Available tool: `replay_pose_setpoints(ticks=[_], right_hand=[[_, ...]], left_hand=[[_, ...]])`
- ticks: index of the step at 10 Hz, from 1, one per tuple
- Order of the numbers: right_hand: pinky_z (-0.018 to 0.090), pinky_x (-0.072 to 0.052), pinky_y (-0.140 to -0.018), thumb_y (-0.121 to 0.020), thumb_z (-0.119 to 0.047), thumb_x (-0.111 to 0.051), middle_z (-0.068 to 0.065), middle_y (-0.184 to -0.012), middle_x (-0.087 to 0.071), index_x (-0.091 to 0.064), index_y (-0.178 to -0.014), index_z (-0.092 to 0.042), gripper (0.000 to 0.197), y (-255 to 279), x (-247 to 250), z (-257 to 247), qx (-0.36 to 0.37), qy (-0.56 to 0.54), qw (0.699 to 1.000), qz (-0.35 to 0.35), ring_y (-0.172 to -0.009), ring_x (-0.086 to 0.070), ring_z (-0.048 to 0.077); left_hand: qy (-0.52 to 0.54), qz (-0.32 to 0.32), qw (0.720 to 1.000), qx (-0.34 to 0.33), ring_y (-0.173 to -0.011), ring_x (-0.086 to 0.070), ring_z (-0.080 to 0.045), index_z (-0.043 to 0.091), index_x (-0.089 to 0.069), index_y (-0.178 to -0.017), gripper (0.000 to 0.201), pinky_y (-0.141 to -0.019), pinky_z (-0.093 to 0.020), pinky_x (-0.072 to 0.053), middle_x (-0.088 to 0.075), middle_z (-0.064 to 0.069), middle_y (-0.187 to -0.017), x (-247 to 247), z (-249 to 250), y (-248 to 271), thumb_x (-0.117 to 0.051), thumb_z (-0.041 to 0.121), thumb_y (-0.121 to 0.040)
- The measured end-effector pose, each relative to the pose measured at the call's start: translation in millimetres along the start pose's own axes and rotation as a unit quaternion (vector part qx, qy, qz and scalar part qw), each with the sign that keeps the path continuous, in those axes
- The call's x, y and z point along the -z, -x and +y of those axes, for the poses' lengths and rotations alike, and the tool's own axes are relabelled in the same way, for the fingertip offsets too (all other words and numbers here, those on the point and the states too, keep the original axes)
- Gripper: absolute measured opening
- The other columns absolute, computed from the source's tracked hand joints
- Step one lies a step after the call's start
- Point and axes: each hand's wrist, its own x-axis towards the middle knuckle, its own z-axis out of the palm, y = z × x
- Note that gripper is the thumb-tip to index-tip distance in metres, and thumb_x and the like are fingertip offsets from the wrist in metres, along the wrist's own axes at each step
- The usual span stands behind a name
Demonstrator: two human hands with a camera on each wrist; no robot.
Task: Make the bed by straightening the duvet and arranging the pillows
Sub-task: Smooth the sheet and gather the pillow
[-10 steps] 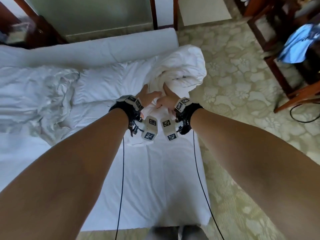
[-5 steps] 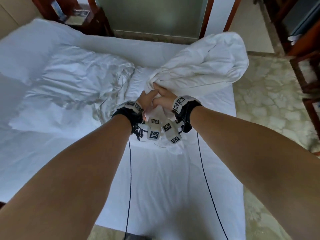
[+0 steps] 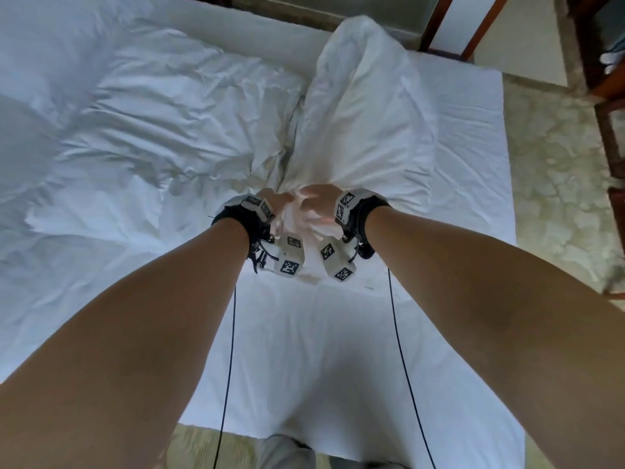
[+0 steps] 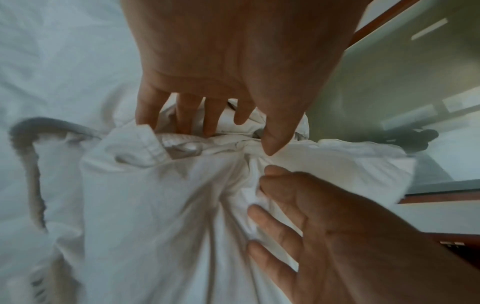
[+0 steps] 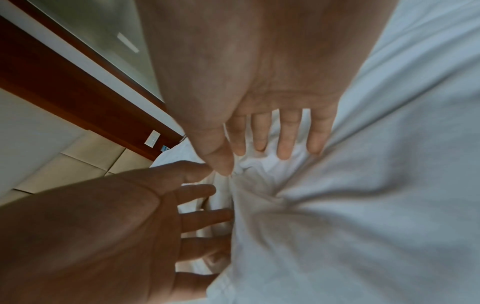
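Observation:
A bunched white duvet (image 3: 365,123) lies across the far right of the bed, its gathered end under my hands. The rest of it spreads crumpled to the left (image 3: 152,113). My left hand (image 3: 275,204) and right hand (image 3: 318,201) sit side by side on that gathered end. In the left wrist view my left hand (image 4: 233,139) has straight fingers with their tips touching the folds. In the right wrist view my right hand (image 5: 259,158) lies spread flat on the cloth, the left hand (image 5: 130,216) beside it with fingers splayed. Neither hand grips anything.
The bare white sheet (image 3: 338,350) covers the near part of the mattress, whose foot edge is just below me. A patterned floor (image 3: 558,164) runs along the right side. Dark wooden furniture (image 3: 605,96) stands at the right edge, and a wooden frame (image 3: 473,25) at the back.
Both hands gripped the bundled duvet and carried it over the bed. It now lies on the mattress, and both hands have uncurled and let go.

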Motion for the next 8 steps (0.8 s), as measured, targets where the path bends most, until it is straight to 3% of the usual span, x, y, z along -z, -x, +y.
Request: replay_pose_setpoints(ticks=[1, 2, 3, 4, 5, 6, 7, 8], right_hand=[[0.038, -0.031, -0.113, -0.093, -0.027, -0.054, -0.003, -0.155, -0.031, -0.037, -0.147, -0.022, 0.057, 7.8, 4.8, 14.5, -0.025, -0.011, 0.999, 0.032, -0.140, -0.034, 0.020], [0.038, -0.040, -0.107, -0.086, -0.028, -0.058, -0.005, -0.150, -0.039, -0.043, -0.143, -0.030, 0.058, 11.6, 13.9, 32.2, -0.056, -0.064, 0.994, 0.065, -0.131, -0.045, 0.021], [0.038, -0.042, -0.104, -0.085, -0.030, -0.056, -0.001, -0.149, -0.042, -0.041, -0.142, -0.030, 0.059, 19.0, 28.8, 50.4, -0.047, -0.064, 0.994, 0.079, -0.128, -0.048, 0.023], [0.041, -0.039, -0.107, -0.087, -0.032, -0.053, -0.001, -0.153, -0.035, -0.034, -0.146, -0.031, 0.062, 23.3, 45.0, 62.4, -0.042, -0.071, 0.992, 0.097, -0.133, -0.042, 0.026], [0.041, -0.040, -0.106, -0.089, -0.031, -0.054, 0.001, -0.155, -0.029, -0.031, -0.148, -0.031, 0.063, 27.7, 64.7, 72.7, -0.037, -0.095, 0.986, 0.129, -0.133, -0.043, 0.027], [0.041, -0.035, -0.109, -0.090, -0.033, -0.054, 0.001, -0.158, -0.020, -0.026, -0.150, -0.030, 0.067, 24.1, 89.1, 80.0, -0.030, -0.099, 0.982, 0.158, -0.139, -0.033, 0.026], [0.041, -0.029, -0.114, -0.090, -0.035, -0.058, 0.002, -0.160, -0.014, -0.021, -0.152, -0.027, 0.073, 15.3, 112.8, 79.7, -0.030, -0.091, 0.979, 0.182, -0.144, -0.024, 0.024], [0.044, -0.028, -0.114, -0.087, -0.042, -0.060, 0.000, -0.161, -0.007, -0.016, -0.153, -0.030, 0.080, -3.0, 136.0, 80.3, -0.052, -0.082, 0.975, 0.201, -0.145, -0.022, 0.024]], left_hand=[[-0.095, 0.018, 0.995, -0.018, -0.109, -0.060, -0.036, 0.020, -0.052, -0.125, 0.090, -0.097, -0.047, -0.045, -0.059, -0.015, -0.127, -8.6, 13.9, 14.0, -0.044, 0.082, -0.059], [-0.083, 0.032, 0.995, -0.042, -0.129, -0.047, -0.031, 0.007, -0.043, -0.141, 0.061, -0.102, -0.032, -0.039, -0.047, -0.016, -0.143, -11.5, 44.0, 71.8, -0.057, 0.041, -0.092], [-0.046, 0.054, 0.996, -0.050, -0.130, -0.046, -0.031, 0.009, -0.041, -0.143, 0.057, -0.103, -0.032, -0.041, -0.041, -0.014, -0.148, -12.7, 61.0, 92.3, -0.057, 0.033, -0.094], [-0.029, 0.100, 0.993, -0.053, -0.127, -0.048, -0.028, 0.018, -0.045, -0.141, 0.056, -0.104, -0.037, -0.042, -0.040, -0.006, -0.149, -7.8, 83.6, 105.4, -0.058, 0.039, -0.090], [-0.028, 0.158, 0.981, -0.107, -0.124, -0.053, -0.022, 0.023, -0.053, -0.134, 0.050, -0.104, -0.031, -0.041, -0.056, -0.001, -0.138, -3.5, 118.2, 120.5, -0.059, 0.040, -0.087], [0.017, 0.228, 0.958, -0.175, -0.112, -0.061, -0.015, 0.027, -0.061, -0.124, 0.043, -0.098, -0.029, -0.046, -0.066, 0.007, -0.121, -0.5, 155.3, 116.9, -0.058, 0.048, -0.086], [0.028, 0.250, 0.939, -0.234, -0.107, -0.062, -0.012, 0.029, -0.061, -0.122, 0.043, -0.088, -0.026, -0.046, -0.066, 0.010, -0.119, 6.4, 191.9, 107.8, -0.052, 0.054, -0.088], [-0.055, 0.200, 0.926, -0.315, -0.126, -0.050, -0.017, 0.030, -0.052, -0.133, 0.055, -0.103, -0.035, -0.042, -0.054, 0.004, -0.137, 12.5, 231.1, 71.6, -0.048, 0.057, -0.086]])
